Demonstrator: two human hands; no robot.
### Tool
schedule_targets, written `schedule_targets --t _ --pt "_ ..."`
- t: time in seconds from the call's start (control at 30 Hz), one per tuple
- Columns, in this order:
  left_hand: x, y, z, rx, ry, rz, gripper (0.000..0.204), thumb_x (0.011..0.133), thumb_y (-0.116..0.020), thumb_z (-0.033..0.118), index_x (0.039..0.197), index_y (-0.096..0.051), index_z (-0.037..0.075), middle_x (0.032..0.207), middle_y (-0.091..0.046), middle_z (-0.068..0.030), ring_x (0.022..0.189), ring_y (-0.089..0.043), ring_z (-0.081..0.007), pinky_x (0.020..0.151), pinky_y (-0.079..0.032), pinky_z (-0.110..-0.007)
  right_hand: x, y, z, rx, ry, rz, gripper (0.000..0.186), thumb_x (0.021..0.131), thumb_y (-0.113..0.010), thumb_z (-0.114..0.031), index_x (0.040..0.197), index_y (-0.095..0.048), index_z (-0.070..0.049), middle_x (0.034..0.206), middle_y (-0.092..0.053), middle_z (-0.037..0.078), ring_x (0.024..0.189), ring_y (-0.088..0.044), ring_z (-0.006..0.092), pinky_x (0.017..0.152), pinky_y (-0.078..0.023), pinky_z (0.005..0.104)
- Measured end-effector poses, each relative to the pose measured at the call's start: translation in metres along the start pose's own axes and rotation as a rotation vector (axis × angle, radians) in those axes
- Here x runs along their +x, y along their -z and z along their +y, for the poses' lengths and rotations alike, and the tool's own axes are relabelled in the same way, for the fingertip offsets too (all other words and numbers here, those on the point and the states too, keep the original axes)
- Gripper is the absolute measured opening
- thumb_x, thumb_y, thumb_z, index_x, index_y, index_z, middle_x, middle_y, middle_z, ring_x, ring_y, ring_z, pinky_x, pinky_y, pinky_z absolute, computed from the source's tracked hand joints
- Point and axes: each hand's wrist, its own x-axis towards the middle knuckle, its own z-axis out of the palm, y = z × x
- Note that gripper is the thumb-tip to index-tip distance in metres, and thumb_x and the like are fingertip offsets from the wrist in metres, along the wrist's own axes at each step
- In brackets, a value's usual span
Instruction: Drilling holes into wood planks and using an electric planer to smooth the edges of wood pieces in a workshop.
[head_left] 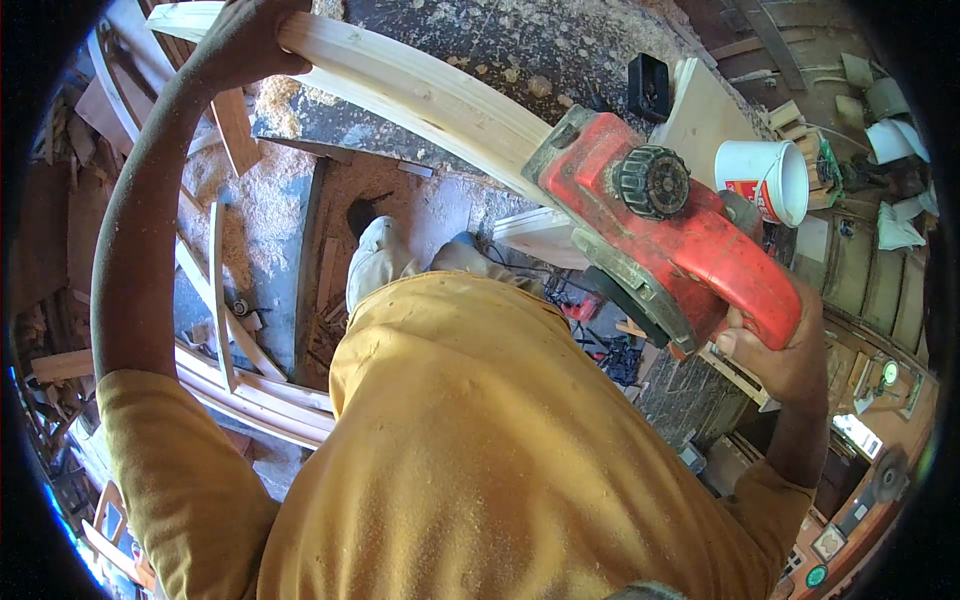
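Note:
A red electric hand planer (640,210) with a black ribbed front knob is in my right hand (765,350), whose fingers wrap round its rear handle. The planer's front end meets the right end of a long pale wooden board (420,85); its rear hangs off toward me. My left hand (250,40) lies over the board near its far left end, with the fingers curled over its edge. The board rests along a dark, paint-spattered workbench (480,40). The planer hides the board's right end.
A white bucket (765,175) stands right of the planer, near a small black box (649,87). Wood strips (220,290) and shavings (240,210) lie on the left. Below the planer are cables and another red tool (582,307). Offcuts clutter the right side.

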Motion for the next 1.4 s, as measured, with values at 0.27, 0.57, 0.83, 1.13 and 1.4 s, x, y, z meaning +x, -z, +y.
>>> schedule_targets --t 0.27,0.57,0.83,1.13,1.4 --pt "0.000 -0.003 -0.002 0.043 -0.024 0.052 0.051 0.049 -0.084 0.019 0.092 -0.058 0.010 0.090 -0.057 -0.0070 0.092 -0.056 -0.0302 0.080 -0.040 -0.042 0.008 -0.008 -0.009 0.021 0.017 0.015 0.049 0.064 -0.077 -0.005 0.110 -0.059 0.000 0.079 -0.059 0.001 0.072 -0.055 0.0078 0.068 -0.046 0.0245" --pt "0.001 -0.001 -0.002 0.040 -0.006 0.003 0.050 0.049 -0.084 0.019 0.092 -0.059 0.010 0.089 -0.058 -0.0076 0.090 -0.057 -0.0302 0.081 -0.041 -0.043 0.024 -0.017 -0.031 -0.028 0.055 -0.060 0.048 0.066 -0.075 -0.004 0.110 -0.059 0.000 0.078 -0.058 0.000 0.070 -0.053 0.0066 0.067 -0.045 0.0242" --pt "0.002 0.002 0.001 0.045 0.000 0.036 0.055 0.050 -0.084 0.020 0.099 -0.061 0.010 0.090 -0.059 -0.0086 0.094 -0.057 -0.0299 0.084 -0.042 -0.043 0.034 -0.029 -0.053 0.010 0.085 -0.052 0.046 0.067 -0.074 -0.002 0.110 -0.059 -0.001 0.077 -0.057 -0.001 0.069 -0.052 0.0066 0.066 -0.044 0.0241" --pt "0.001 0.001 0.002 -0.024 -0.014 0.078 0.052 0.049 -0.085 0.019 0.094 -0.060 0.012 0.091 -0.061 -0.0066 0.096 -0.057 -0.0283 0.089 -0.040 -0.042 0.052 -0.047 -0.084 -0.027 0.100 -0.024 0.041 0.067 -0.076 -0.004 0.103 -0.059 -0.002 0.077 -0.058 0.001 0.070 -0.054 0.0079 0.067 -0.045 0.0250" --pt "-0.002 0.000 -0.004 -0.047 -0.035 0.172 0.073 0.048 -0.087 0.022 0.114 -0.057 0.014 0.110 -0.060 -0.0076 0.109 -0.054 -0.0272 0.097 -0.037 -0.043 0.073 -0.067 -0.119 -0.015 0.082 -0.062 0.042 0.067 -0.077 -0.005 0.105 -0.059 -0.002 0.078 -0.059 0.001 0.070 -0.055 0.0080 0.066 -0.046 0.0253"
